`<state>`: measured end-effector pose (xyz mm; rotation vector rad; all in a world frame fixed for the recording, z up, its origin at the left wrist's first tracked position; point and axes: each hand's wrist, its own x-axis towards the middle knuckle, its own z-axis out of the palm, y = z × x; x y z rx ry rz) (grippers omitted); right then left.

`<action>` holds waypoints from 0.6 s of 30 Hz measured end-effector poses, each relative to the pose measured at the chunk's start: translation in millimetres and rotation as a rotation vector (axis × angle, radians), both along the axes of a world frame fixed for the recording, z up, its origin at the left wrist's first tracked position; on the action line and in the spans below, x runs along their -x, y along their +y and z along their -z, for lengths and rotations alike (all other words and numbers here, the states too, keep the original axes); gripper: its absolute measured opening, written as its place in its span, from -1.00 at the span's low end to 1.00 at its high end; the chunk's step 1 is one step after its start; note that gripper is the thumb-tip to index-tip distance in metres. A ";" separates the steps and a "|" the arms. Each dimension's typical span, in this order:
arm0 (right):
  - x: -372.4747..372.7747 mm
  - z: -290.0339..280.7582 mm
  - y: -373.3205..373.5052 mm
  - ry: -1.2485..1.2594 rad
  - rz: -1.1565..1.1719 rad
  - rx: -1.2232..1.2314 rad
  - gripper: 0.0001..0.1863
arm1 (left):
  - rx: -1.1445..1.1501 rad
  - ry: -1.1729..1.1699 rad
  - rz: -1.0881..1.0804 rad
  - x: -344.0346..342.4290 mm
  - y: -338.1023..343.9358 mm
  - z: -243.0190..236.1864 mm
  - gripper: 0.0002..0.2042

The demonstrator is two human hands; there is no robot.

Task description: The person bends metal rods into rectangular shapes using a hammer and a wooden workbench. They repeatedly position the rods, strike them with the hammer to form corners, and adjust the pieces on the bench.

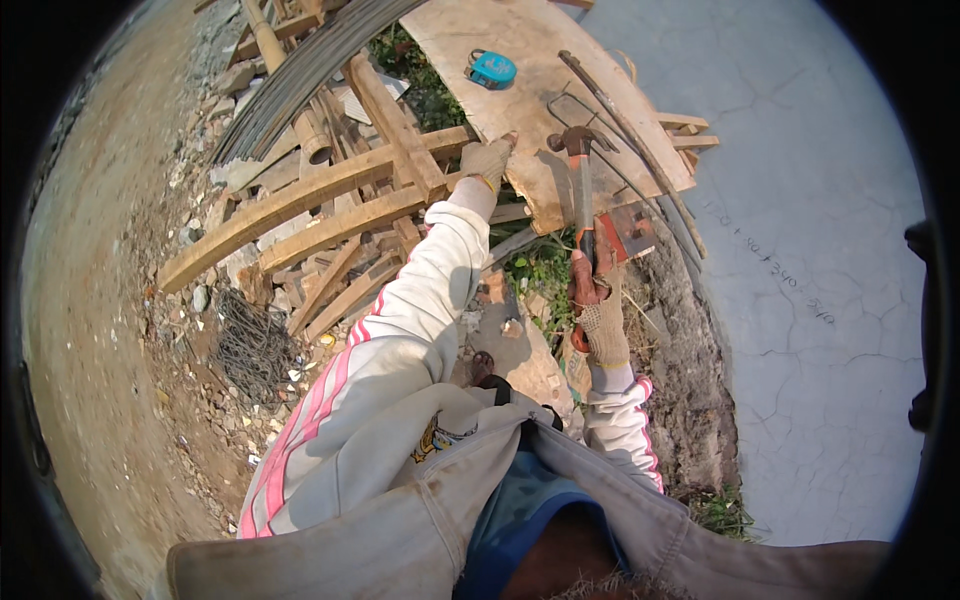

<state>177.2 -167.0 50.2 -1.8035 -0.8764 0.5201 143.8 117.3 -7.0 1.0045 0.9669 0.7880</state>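
My left hand [484, 160], in a knit glove, grips the left edge of a weathered plywood board [460, 30]. My right hand [595, 305], also gloved, is closed around the orange-and-black handle of a claw hammer [576, 141], whose head lies over the board. A teal tape measure [492, 69] rests on the board's upper part. A bent metal rod [564, 103] and a long dark bar [680, 207] cross its right part. A red and grey flat piece [628, 234] sits beside the hammer, too unclear to name.
Timber beams [220, 236], a bamboo pole [307, 128] and steel rods [280, 85] pile up at left over rubble. A tangle of wire [250, 345] lies lower left. A rough concrete edge [685, 410] borders the cracked grey surface [820, 170] at right. Weeds [535, 275] grow below the board.
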 end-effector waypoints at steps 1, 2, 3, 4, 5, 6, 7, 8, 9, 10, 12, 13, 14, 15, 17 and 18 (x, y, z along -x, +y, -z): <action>0.7 1.1 1.4 -0.122 -0.026 0.031 -0.39 | -0.026 0.102 0.034 1.7 7.2 5.1 -0.16; 2.0 0.5 1.9 -0.209 -0.060 0.023 -0.40 | -0.034 0.223 0.078 3.7 12.3 9.9 -0.15; 3.8 -1.6 2.3 -0.128 -0.087 0.033 -0.41 | -0.062 0.247 0.110 4.4 18.4 13.4 -0.27; 6.4 -4.8 3.1 -0.135 -0.076 0.074 -0.42 | -0.047 0.207 0.170 6.4 23.1 17.2 -0.31; 8.2 -9.4 3.5 -0.169 -0.076 0.093 -0.43 | -0.024 0.167 0.235 7.7 27.2 20.5 -0.36; 10.7 -15.2 2.0 -0.106 -0.072 0.114 -0.42 | -0.004 0.124 0.297 7.9 31.2 23.1 -0.40; 12.9 -22.2 0.9 0.123 -0.041 0.170 -0.42 | -0.003 0.099 0.282 6.7 33.2 25.2 -0.43; 15.9 -27.6 3.5 0.061 -0.025 0.092 -0.40 | 0.000 0.074 0.268 5.3 34.4 27.3 -0.45; 16.7 -33.7 5.9 -0.001 -0.011 0.024 -0.38 | 0.019 0.055 0.260 3.5 34.9 29.4 -0.48; 15.8 -40.7 6.6 -0.041 0.017 0.041 -0.37 | -0.030 0.077 0.219 1.9 34.8 30.8 -0.47; 10.7 -52.8 7.2 -0.195 0.069 -0.158 -0.37 | -0.096 0.144 0.165 0.6 32.5 33.4 -0.45; 7.3 -55.8 8.8 -0.194 0.110 -0.235 -0.37 | -0.101 0.123 0.169 1.2 30.9 34.2 -0.45; 4.6 -56.5 10.3 -0.179 0.170 -0.335 -0.38 | -0.111 0.102 0.174 2.8 29.4 34.4 -0.45; 2.1 -54.5 12.6 -0.140 0.178 -0.408 -0.39 | -0.126 0.074 0.174 3.8 28.7 33.4 -0.45; -0.6 -43.3 18.5 -0.390 0.239 -0.308 -0.42 | -0.143 0.163 0.193 6.4 28.3 31.1 -0.46; 1.9 -34.9 19.9 -0.421 0.259 -0.231 -0.43 | -0.152 0.201 0.196 6.9 28.6 29.6 -0.46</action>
